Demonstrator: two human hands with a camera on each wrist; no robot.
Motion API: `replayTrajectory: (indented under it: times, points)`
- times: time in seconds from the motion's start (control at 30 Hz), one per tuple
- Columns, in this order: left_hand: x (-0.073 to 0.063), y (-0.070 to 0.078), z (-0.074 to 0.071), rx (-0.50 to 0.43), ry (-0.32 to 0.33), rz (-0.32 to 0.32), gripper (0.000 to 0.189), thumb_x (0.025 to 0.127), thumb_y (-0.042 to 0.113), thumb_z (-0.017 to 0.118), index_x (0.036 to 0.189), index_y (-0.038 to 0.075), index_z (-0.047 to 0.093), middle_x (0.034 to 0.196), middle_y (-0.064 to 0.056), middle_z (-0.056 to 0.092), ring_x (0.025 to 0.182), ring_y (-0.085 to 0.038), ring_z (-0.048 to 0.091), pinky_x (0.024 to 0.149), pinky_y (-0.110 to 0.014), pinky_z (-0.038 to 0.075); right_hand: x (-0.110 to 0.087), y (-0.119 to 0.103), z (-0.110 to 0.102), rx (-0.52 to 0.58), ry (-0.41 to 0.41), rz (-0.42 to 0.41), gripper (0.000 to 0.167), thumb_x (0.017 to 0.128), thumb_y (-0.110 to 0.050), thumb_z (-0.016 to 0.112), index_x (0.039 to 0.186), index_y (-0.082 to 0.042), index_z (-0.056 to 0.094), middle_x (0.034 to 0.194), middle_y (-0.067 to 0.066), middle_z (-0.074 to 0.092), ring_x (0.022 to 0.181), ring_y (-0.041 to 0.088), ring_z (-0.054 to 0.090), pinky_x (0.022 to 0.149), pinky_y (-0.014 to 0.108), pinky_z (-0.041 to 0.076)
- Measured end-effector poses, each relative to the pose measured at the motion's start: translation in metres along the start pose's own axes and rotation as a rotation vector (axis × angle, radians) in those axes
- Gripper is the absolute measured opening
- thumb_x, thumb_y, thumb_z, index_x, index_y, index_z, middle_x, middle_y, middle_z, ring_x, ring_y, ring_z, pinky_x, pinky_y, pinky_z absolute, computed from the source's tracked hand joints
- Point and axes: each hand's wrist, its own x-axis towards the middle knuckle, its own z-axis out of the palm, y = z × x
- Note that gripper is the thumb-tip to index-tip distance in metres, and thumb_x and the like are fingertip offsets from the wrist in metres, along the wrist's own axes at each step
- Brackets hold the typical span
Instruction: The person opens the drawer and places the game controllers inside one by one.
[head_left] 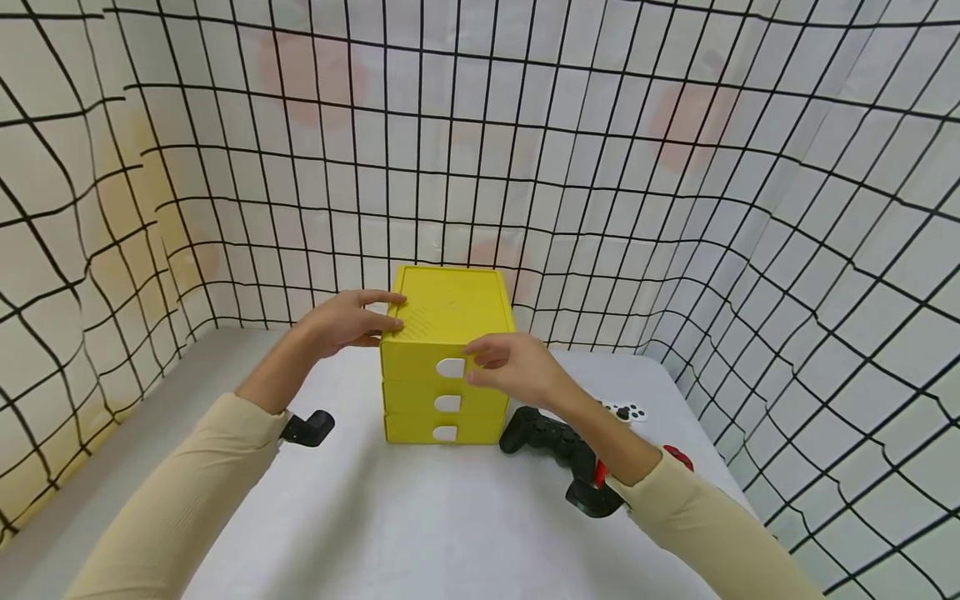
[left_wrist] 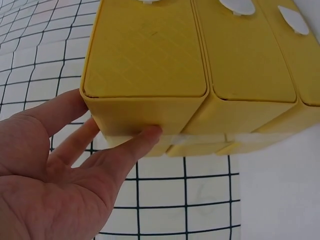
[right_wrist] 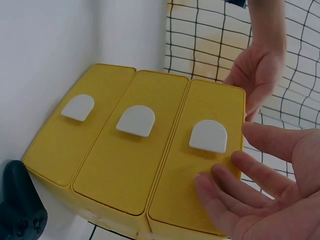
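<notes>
A yellow box of three stacked drawers [head_left: 446,398], each with a white rounded tab handle, stands in the middle of the table in the head view. My left hand [head_left: 351,319] rests at the box's upper left edge, with fingertips on the lid and fairly straight fingers. In the left wrist view one fingertip [left_wrist: 152,134] presses against the box's side wall. My right hand [head_left: 517,367] is in front of the top drawer, beside its white tab [right_wrist: 208,136]. Its loosely bent fingers come right up to the drawer front in the right wrist view, and hold nothing.
A black game controller [head_left: 551,437] lies right of the box, partly under the right forearm. Behind that arm show a white controller [head_left: 628,412] and a red item [head_left: 678,457]. Black wire mesh [head_left: 480,125] encloses the white table on the back and sides.
</notes>
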Motion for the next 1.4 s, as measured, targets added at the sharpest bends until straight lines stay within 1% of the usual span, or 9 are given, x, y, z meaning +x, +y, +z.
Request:
replayTrajectory:
  times: [0.23,0.33,0.47,0.67,0.87,0.97,1.1,1.2,1.4]
  points:
    - [0.0,0.001,0.001,-0.011,0.012,0.008,0.051,0.099,0.018,0.067,0.148,0.015,0.053,0.14,-0.014,0.057,0.113,-0.025,0.063,0.106,-0.04,0.053,0.006,-0.004,0.0,0.045,0.018,0.049,0.024,0.095,-0.023,0.07,0.117,-0.017,0.076,0.108,0.0,0.077,0.106,0.02,0.07,0.093,0.04,0.058]
    - [0.001,0.001,-0.001,0.004,0.009,0.011,0.049,0.099,0.019,0.068,0.146,0.015,0.055,0.137,-0.014,0.058,0.111,-0.024,0.063,0.105,-0.039,0.054,0.007,-0.006,-0.001,0.066,0.02,0.07,0.022,0.094,-0.022,0.071,0.114,-0.017,0.077,0.104,-0.002,0.077,0.104,0.02,0.069,0.092,0.04,0.057]
    - [0.002,-0.001,-0.004,0.021,-0.006,0.023,0.047,0.099,0.021,0.068,0.144,0.015,0.057,0.138,-0.014,0.058,0.114,-0.026,0.063,0.103,-0.039,0.055,0.01,-0.006,0.001,0.083,0.025,0.077,0.021,0.092,-0.022,0.073,0.111,-0.016,0.078,0.101,-0.002,0.078,0.102,0.019,0.069,0.091,0.039,0.058]
    - [0.006,-0.006,-0.006,0.003,-0.032,0.042,0.049,0.097,0.023,0.071,0.144,0.016,0.058,0.142,-0.014,0.057,0.12,-0.028,0.063,0.103,-0.039,0.055,0.014,-0.006,0.005,0.088,0.03,0.076,0.019,0.091,-0.019,0.074,0.109,-0.012,0.079,0.099,0.0,0.078,0.095,0.019,0.072,0.085,0.035,0.06]
    - [0.007,-0.009,-0.006,-0.018,-0.018,0.031,0.049,0.096,0.024,0.072,0.143,0.017,0.06,0.14,-0.014,0.06,0.115,-0.026,0.066,0.099,-0.036,0.057,0.02,-0.003,0.006,0.084,0.023,0.066,0.013,0.092,-0.014,0.074,0.103,-0.01,0.08,0.095,0.003,0.078,0.083,0.02,0.073,0.079,0.035,0.062]
    - [0.007,-0.009,-0.007,-0.016,-0.013,0.034,0.049,0.096,0.024,0.073,0.142,0.017,0.06,0.14,-0.015,0.06,0.114,-0.026,0.067,0.098,-0.037,0.057,0.024,-0.002,0.007,0.095,0.031,0.059,0.01,0.091,-0.011,0.075,0.099,-0.007,0.081,0.094,0.005,0.078,0.078,0.021,0.074,0.078,0.035,0.063]
    - [0.007,-0.009,-0.008,-0.01,-0.016,0.041,0.049,0.095,0.025,0.073,0.142,0.017,0.06,0.14,-0.015,0.06,0.114,-0.026,0.067,0.098,-0.037,0.057,0.027,-0.001,0.009,0.107,0.051,0.052,0.008,0.089,-0.008,0.077,0.095,-0.005,0.081,0.092,0.007,0.078,0.072,0.018,0.074,0.073,0.032,0.064]
    - [0.006,-0.009,-0.008,-0.004,-0.017,0.04,0.05,0.095,0.026,0.073,0.142,0.017,0.06,0.139,-0.015,0.06,0.114,-0.026,0.067,0.099,-0.037,0.057,0.028,-0.001,0.01,0.111,0.063,0.042,0.007,0.088,-0.007,0.078,0.093,-0.003,0.081,0.091,0.009,0.078,0.07,0.017,0.073,0.072,0.032,0.064]
    - [0.005,-0.009,-0.009,-0.005,-0.015,0.036,0.049,0.096,0.026,0.073,0.143,0.017,0.059,0.138,-0.015,0.061,0.11,-0.024,0.068,0.098,-0.037,0.057,0.027,-0.004,0.011,0.133,0.071,0.04,0.006,0.088,-0.005,0.077,0.092,-0.002,0.08,0.093,0.011,0.078,0.071,0.019,0.074,0.073,0.036,0.064]
